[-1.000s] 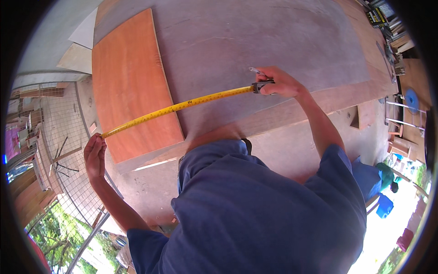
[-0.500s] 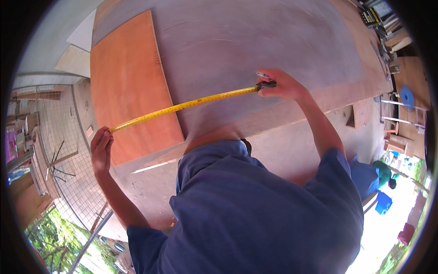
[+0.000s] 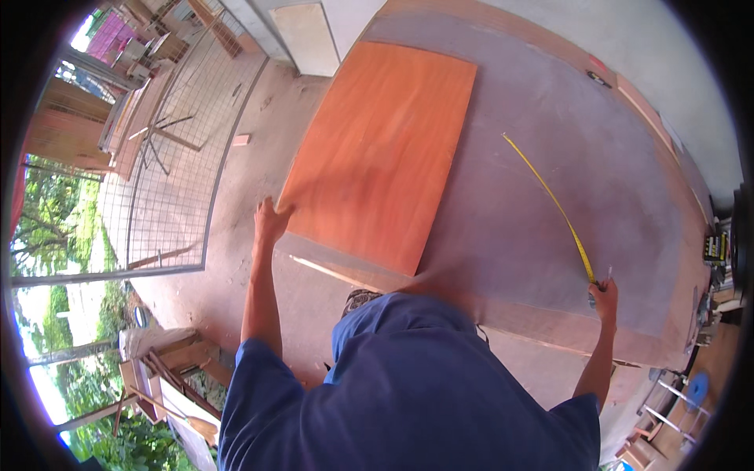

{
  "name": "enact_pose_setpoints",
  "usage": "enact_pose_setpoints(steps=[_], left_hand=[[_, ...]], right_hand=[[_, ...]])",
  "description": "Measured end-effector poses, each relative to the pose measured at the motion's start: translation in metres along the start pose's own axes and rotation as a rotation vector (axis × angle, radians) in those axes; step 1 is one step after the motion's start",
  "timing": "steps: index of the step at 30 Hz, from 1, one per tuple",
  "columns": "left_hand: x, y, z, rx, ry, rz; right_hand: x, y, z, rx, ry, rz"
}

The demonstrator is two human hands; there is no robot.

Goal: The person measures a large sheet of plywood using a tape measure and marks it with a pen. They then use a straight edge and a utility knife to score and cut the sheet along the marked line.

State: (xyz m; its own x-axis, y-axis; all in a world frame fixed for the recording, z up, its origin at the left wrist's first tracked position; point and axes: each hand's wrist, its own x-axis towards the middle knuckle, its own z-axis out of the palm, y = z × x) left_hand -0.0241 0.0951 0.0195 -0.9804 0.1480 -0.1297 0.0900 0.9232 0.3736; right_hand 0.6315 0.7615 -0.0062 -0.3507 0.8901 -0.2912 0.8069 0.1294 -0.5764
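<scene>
My left hand [image 3: 271, 222] is at the left edge of an orange plywood board [image 3: 379, 149], thumb and fingers apart, touching or very near the edge. The board lies on a large, grey-topped workbench [image 3: 550, 110]. My right hand [image 3: 605, 294] grips a black tape measure [image 3: 597, 285] near the bench's front right, with a small slender item [image 3: 609, 272] sticking up from the same hand, perhaps a pen. The yellow blade [image 3: 561, 207] reaches out diagonally over the grey surface right of the board, its free end away from my left hand.
A wire mesh panel [image 3: 173, 180] stands at the left. A wooden rack with offcuts [image 3: 177, 377] is at the lower left. A pale panel [image 3: 302, 39] leans on the back wall. Tools [image 3: 715, 247] lie at the bench's right end, near a blue disc [image 3: 695, 391].
The tape's end left my left hand and now angles up the bench. My left hand opened at the board edge; my right hand moved right and down in the view, which has turned.
</scene>
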Motion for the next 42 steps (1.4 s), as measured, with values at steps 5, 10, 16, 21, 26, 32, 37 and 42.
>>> enact_pose_setpoints(steps=[5, 10, 16, 21, 26, 32, 37, 42], left_hand=[[0.001, -0.009, 0.030, 0.119, 0.010, 0.108], [0.027, -0.001, 0.036, 0.038, 0.009, 0.067], [0.060, -0.008, 0.036, 0.104, -0.147, 0.060], [0.063, -0.023, 0.048, 0.035, -0.082, 0.099], [0.060, -0.042, 0.032, -0.532, -0.353, -0.067], [0.090, -0.028, 0.000, -1.005, -0.823, -0.287], [0.075, 0.005, 0.007, -0.927, -0.578, 0.253], [-0.005, 0.028, 0.026, -1.185, -0.696, 0.167]], right_hand=[[-0.017, -0.023, 0.036, -0.592, 0.476, -0.248], [-0.095, -0.180, 0.186, -0.246, 0.148, -0.367], [-0.182, -0.325, 0.350, -0.191, -0.150, -0.438], [-0.199, -0.354, 0.390, -0.201, -0.055, -0.154], [-0.170, -0.345, 0.357, 0.150, -0.158, 0.173], [-0.164, -0.367, 0.290, 0.646, -0.455, 0.302], [-0.153, -0.396, 0.245, 0.719, -0.576, 0.425], [-0.133, -0.341, 0.224, 0.869, -0.462, 0.318]])
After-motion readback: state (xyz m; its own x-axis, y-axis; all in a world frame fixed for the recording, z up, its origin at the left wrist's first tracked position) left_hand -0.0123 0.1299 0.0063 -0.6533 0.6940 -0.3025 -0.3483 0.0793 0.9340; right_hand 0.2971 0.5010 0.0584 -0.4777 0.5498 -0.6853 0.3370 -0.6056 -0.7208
